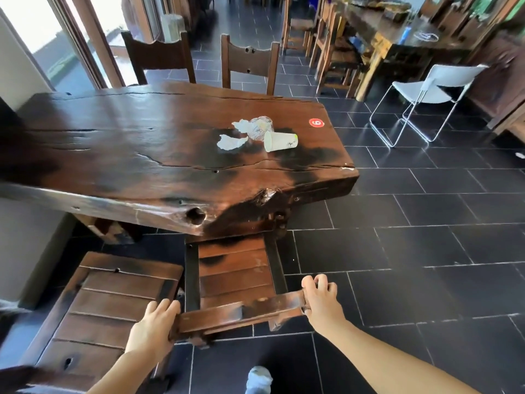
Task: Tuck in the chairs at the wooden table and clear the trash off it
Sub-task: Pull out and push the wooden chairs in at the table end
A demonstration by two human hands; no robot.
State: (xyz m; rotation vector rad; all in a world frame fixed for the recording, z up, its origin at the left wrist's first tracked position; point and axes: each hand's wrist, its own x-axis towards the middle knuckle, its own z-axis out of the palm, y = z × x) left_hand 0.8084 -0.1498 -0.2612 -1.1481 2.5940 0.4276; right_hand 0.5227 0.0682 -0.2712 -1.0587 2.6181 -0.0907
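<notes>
At six o'clock, a dark slatted wooden chair [235, 268] stands with its seat partly under the thick dark wooden slab table [142, 143]. The left hand [154, 322] and right hand [321, 302] each curl their fingers around one end of its top rail. An even push toward twelve o'clock should keep it square. A matching chair [108, 305] stands at eight o'clock. Toward one o'clock, the tabletop holds a tipped white paper cup [279, 141], crumpled clear plastic [260, 127] and white tissues [231, 142].
</notes>
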